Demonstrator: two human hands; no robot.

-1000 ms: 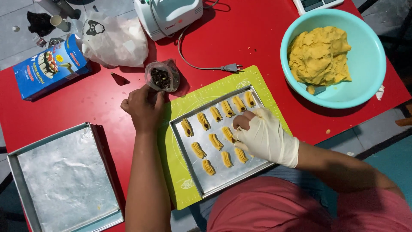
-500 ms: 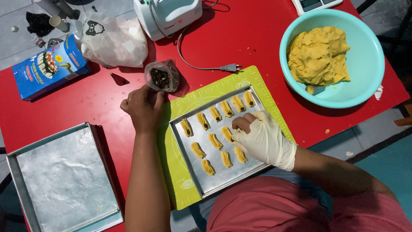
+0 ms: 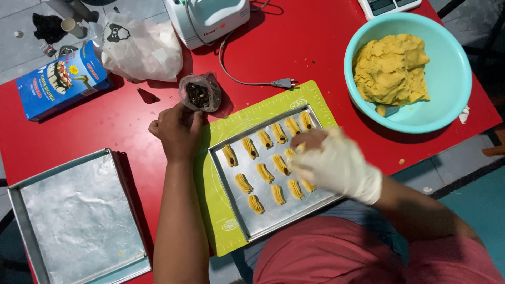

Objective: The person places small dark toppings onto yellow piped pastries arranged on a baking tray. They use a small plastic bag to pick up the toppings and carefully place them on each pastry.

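We see baking tray (image 3: 247, 218) long axis running 10-to-4 o'clock, gloved right hand (image 3: 336, 165) blurred over cookies (image 3: 265, 171), fingers unreadable; left hand (image 3: 176, 131) pinching small bag (image 3: 199, 93).

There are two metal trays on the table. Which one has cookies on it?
The tray on the green mat, under the gloved right hand, carries rows of yellow cookies. The other tray, at the left, holds only foil lining.

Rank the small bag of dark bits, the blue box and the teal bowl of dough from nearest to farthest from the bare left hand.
From the left hand:
1. Small bag of dark bits, just above the fingers.
2. Blue box, upper left.
3. Teal bowl, far right.
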